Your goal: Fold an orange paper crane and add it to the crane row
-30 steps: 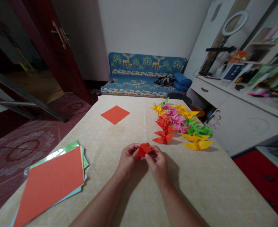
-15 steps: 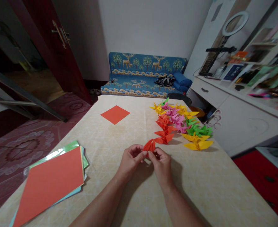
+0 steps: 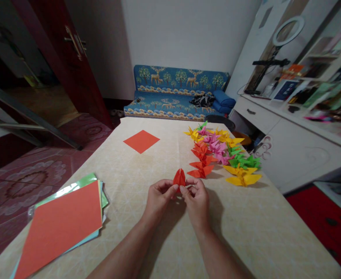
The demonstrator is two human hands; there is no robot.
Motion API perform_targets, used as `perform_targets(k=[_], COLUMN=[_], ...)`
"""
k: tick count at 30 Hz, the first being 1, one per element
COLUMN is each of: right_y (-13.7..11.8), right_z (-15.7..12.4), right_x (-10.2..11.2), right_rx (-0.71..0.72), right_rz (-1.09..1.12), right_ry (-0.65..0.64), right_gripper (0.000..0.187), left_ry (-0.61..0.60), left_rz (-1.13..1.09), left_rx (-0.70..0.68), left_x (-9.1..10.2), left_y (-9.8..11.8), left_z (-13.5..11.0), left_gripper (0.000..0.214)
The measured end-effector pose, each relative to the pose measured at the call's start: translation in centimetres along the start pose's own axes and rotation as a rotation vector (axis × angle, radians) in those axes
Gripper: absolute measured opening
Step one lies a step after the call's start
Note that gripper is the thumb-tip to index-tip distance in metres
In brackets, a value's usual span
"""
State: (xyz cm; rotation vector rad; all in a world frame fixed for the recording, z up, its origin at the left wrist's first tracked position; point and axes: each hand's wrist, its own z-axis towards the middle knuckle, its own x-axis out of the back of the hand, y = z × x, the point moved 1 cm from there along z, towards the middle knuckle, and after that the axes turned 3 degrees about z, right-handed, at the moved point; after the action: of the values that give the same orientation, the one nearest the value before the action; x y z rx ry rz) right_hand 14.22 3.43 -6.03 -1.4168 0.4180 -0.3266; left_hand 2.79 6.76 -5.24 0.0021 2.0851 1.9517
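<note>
Red folded paper (image 3: 179, 178), its 2 pointed flaps upright, sits on my feed between both sets of fingertips, above the tablecloth (image 3: 124, 162). I see the left hand (image 3: 160, 198) pinching its left side between thumb and fingers, and the right hand (image 3: 197, 198) pinching the right side likewise, the 2 thumbs close together at its lower part. Beyond, to the right, I have sharp-winged paper cranes (image 3: 217, 146) in red, pink, yellow and green. A flat orange-red square (image 3: 141, 142) lies farther off on the faintly patterned cloth; a stack of coloured sheets (image 3: 65, 224), with glossy clear wrapping, lies to the left. Pale marks on a dark blue box (image 3: 286, 90) are too small for me to read.
</note>
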Motion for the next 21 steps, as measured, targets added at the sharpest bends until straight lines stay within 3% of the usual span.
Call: perform_targets(k=[9, 16, 21], right_y=[-0.21, -0.14, -0.18], right_z=[0.27, 0.22, 0.28], right_x=[0.59, 0.54, 0.62], right_rx=[0.263, 0.144, 0.203], right_rz=[-0.154, -0.083, -0.127], right_ry=[0.104, 0.094, 0.100], right_gripper=[0.013, 0.027, 0.015], left_ry=[-0.020, -0.027, -0.044], left_rz=[0.006, -0.012, -0.001], left_rx=[-0.040, -0.102, -0.130], left_x=[-0.05, -0.06, 0.01], left_y=[-0.27, -0.22, -0.09], left_z=[0.11, -0.04, 0.00], left_gripper=[0.021, 0.027, 0.019])
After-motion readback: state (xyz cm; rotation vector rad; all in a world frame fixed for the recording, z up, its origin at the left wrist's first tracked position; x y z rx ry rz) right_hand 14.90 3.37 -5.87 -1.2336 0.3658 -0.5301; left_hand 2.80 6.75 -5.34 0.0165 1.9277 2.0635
